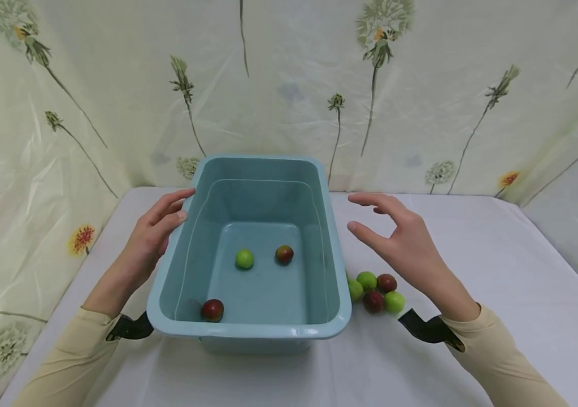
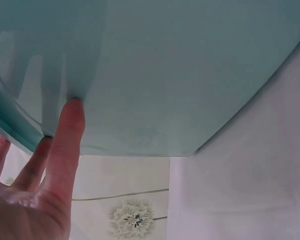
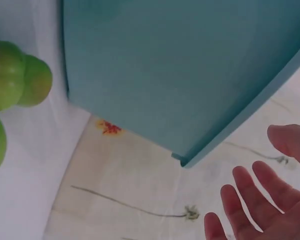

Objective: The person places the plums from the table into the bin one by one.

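Observation:
A light-blue plastic basin (image 1: 248, 331) stands on the table in the head view. Inside it lie a green round fruit (image 1: 244, 259), a red-and-green one (image 1: 284, 254) and a dark red one (image 1: 212, 310). My left hand (image 1: 143, 243) is at the basin's left side; in the left wrist view its extended fingers (image 2: 65, 145) touch the outer wall below the rim. To the right of the basin, my right hand (image 1: 405, 240) hovers with fingers spread and thumb apart, holding nothing. The right wrist view shows a gap between that hand and the basin wall (image 3: 155, 75).
Several green (image 1: 394, 302) and dark red fruits (image 1: 373, 302) sit in a cluster on the table against the basin's right side, below the right hand. A white cloth (image 1: 502, 271) covers the table. Behind it hangs a dandelion-printed curtain (image 1: 289, 113).

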